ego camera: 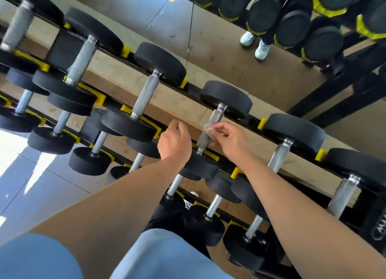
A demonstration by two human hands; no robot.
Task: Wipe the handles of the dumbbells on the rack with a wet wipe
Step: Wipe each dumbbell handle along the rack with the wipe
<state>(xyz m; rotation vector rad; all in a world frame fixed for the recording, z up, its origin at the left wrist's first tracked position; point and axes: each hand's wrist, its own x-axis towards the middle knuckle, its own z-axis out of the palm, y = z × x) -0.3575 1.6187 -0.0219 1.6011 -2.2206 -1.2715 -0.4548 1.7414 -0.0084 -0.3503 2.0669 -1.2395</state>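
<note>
Pinched between the thumb and fingertips of the right hand (230, 141), a thin, almost see-through wet wipe (208, 130) lies against the knurled metal handle (210, 130) of one dumbbell on the upper row of the rack (227, 163). Holding the wipe by a pinch rather than a full wrap probably lets it be drawn along the handle or pulled round it; I judge the wiping of this handle is just starting or being adjusted. The left hand (175, 143) hovers just beside the same handle with its fingers loosely curled and nothing seen in them, likely ready to help spread the wipe or steady the weight; whether it touches anything cannot be told.

That dumbbell sits tilted in yellow cradles (262, 123), its black heads (226, 98) at either end, so the handle stays exposed and easy to reach. Neighbouring dumbbells (146, 94) line up on both sides, and a lower row (98, 143) of smaller ones runs below.

Behind the rack a mirror (208, 38) reflects more weights and a pair of white shoes (253, 44). Pale floor (31, 174) catches bright light at the left, and blue fabric (37, 257) fills the bottom edge
</note>
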